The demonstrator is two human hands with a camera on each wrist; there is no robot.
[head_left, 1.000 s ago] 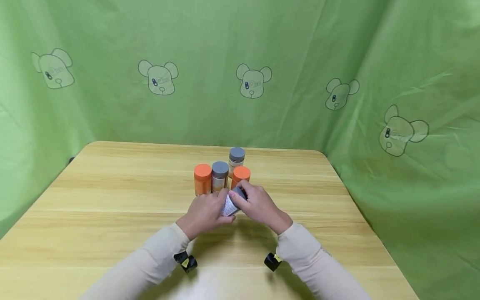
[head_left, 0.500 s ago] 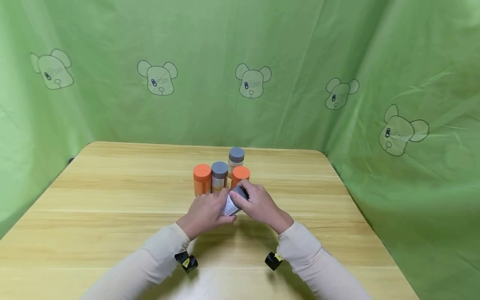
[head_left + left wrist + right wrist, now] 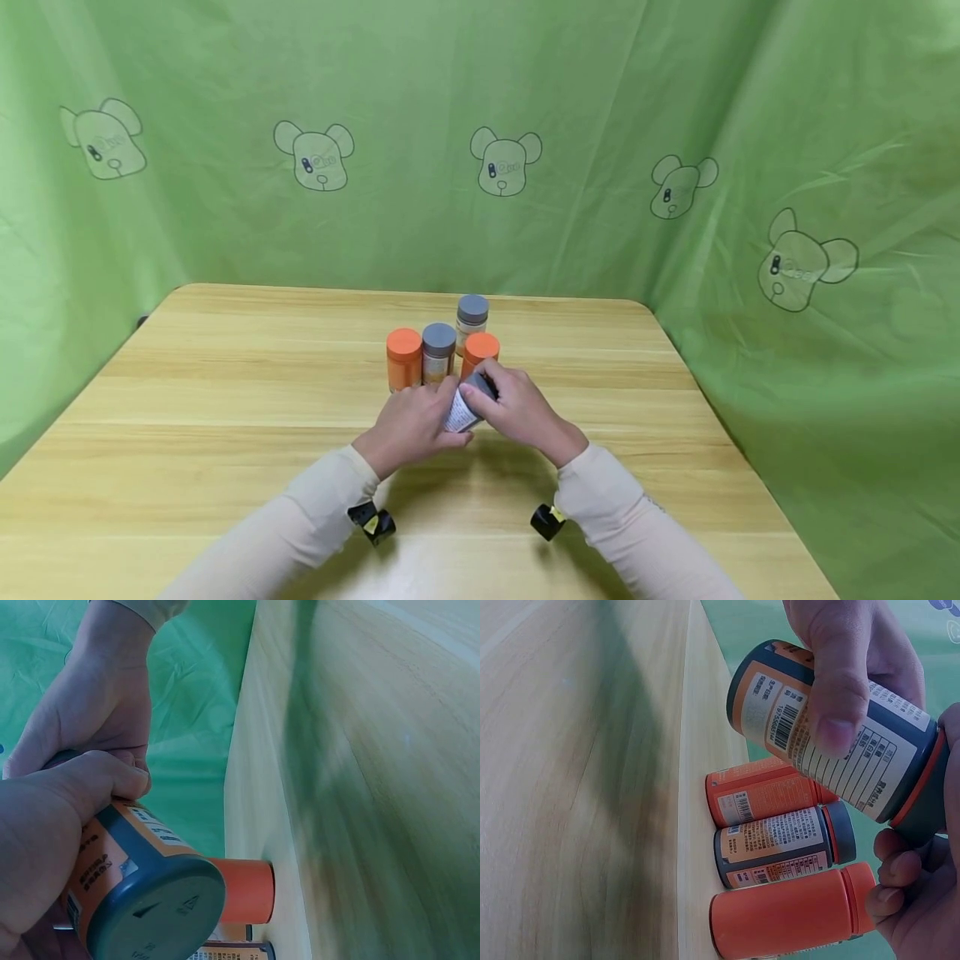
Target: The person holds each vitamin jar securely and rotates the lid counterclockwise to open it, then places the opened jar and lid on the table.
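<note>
My left hand (image 3: pixel 408 423) grips the body of a grey pill bottle (image 3: pixel 459 415), tilted above the table, with a printed label and barcode plain in the right wrist view. The right hand (image 3: pixel 523 410) holds its grey cap (image 3: pixel 924 804), fingers curled round it. An orange rim shows between cap and body. In the left wrist view the dark base of the bottle (image 3: pixel 161 911) faces the camera. Just beyond my hands stand an orange bottle (image 3: pixel 405 365), a grey-capped bottle (image 3: pixel 439 350) and another orange bottle (image 3: pixel 482 347), its lower part hidden by my right hand.
Behind the front bottles stands one more grey-capped bottle (image 3: pixel 472 313). The wooden table (image 3: pixel 225 383) has its far edge against a green curtain (image 3: pixel 405 225) printed with bear heads. A black wrist camera (image 3: pixel 547 522) hangs below each sleeve.
</note>
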